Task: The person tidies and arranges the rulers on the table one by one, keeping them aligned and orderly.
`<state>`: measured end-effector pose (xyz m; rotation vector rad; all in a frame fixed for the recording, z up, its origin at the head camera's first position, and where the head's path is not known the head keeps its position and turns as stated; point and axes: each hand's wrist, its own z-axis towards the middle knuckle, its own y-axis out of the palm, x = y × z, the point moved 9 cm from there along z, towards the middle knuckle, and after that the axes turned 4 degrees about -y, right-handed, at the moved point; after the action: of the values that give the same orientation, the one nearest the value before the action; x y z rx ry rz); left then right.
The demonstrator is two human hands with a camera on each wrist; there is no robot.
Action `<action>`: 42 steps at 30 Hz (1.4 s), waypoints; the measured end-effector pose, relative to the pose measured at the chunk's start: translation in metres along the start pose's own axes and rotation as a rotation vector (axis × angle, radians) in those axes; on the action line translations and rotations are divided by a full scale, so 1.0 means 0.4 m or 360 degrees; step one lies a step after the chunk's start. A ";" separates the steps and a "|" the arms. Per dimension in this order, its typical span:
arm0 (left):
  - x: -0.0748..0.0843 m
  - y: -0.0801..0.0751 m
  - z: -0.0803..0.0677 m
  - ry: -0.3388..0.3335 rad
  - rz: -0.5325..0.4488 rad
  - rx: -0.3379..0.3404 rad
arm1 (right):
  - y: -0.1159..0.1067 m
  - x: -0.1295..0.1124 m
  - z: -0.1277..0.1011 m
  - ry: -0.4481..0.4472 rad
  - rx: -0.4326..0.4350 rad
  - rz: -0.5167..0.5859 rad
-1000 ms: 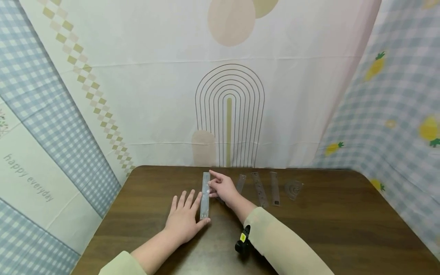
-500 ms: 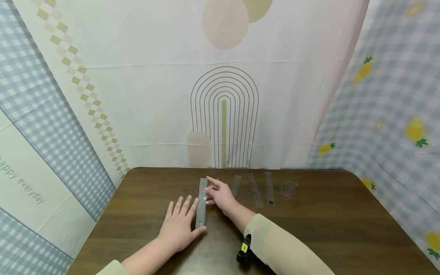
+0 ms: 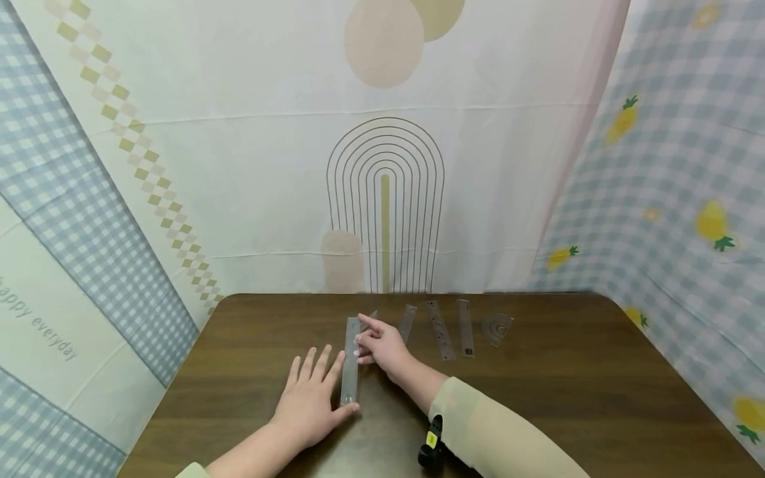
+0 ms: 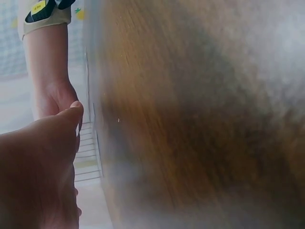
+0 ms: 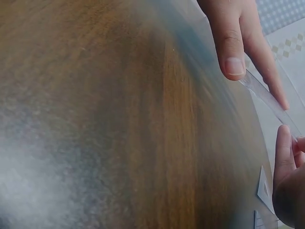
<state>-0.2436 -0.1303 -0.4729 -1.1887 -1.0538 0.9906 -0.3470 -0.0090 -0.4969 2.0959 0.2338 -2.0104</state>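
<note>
The long clear plastic ruler lay lengthwise on the dark wooden table, and I saw it had slid nearer the front edge than a second earlier, its near end now beside the left thumb. The left hand rested flat, fingers spread straight against the ruler's left edge. The right hand pinched the ruler's far half from the right, index finger laid on top. Both hands had drawn back with it. Behind them three narrower clear rulers and a small clear protractor sat in a row, unmoved. The patterned cloth backdrop hung behind.
</note>
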 end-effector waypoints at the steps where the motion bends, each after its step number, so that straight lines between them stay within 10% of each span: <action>1: 0.003 -0.001 -0.001 0.0003 -0.0005 0.0000 | -0.001 -0.001 -0.002 -0.0002 0.0001 0.0002; 42: 0.025 0.056 -0.088 0.0164 -0.0227 -0.0254 | 0.032 0.041 -0.112 0.0103 -0.0030 -0.0117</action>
<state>-0.2079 -0.1260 -0.4967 -1.2617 -1.1350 0.7381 -0.2996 -0.0098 -0.5109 2.1732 0.3444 -1.9739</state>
